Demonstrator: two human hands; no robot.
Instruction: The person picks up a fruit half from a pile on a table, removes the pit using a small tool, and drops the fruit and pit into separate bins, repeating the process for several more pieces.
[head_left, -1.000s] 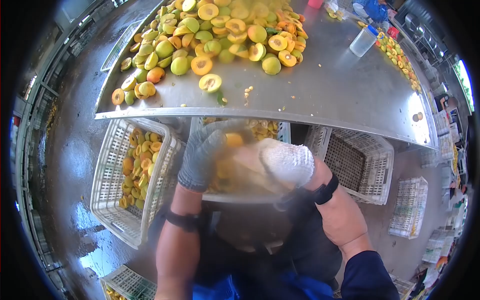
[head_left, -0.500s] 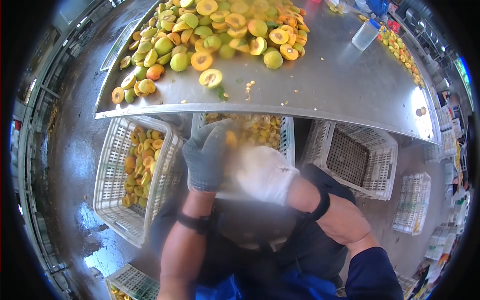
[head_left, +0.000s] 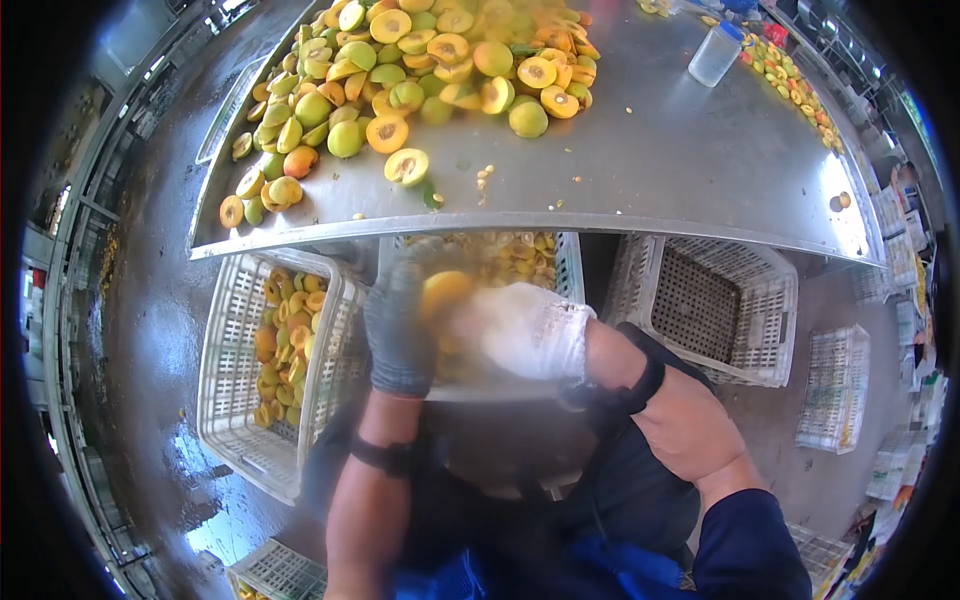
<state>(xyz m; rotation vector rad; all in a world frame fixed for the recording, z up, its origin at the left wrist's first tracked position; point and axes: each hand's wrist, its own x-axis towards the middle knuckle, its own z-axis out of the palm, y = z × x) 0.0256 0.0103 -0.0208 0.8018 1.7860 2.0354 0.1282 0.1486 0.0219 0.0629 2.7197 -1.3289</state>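
My left hand [head_left: 398,328], in a grey glove, is closed around a yellow-orange fruit half [head_left: 447,290] that looks like peach. Right against the fruit is my right hand [head_left: 530,332] in a white glove, fingers curled and smeared by motion; what they grip is hidden. Both hands are over a crate [head_left: 570,270] of yellow fruit pieces, below the table edge. On the metal table [head_left: 640,170] lies a big heap of halved green-and-orange fruit [head_left: 400,80], with a single cut half [head_left: 406,167] near the front.
A white crate [head_left: 225,385] holding fruit halves stands at left. To the right is another white crate [head_left: 770,340] with a dark mesh bottom, and a further crate [head_left: 835,390] beyond it. A clear blue-lidded container [head_left: 716,55] stands on the table. The floor [head_left: 165,330] looks wet.
The fruit half now shows clearly between my hands, where it was blurred before. My right hand has shifted slightly. The whole view has moved a little with my head.
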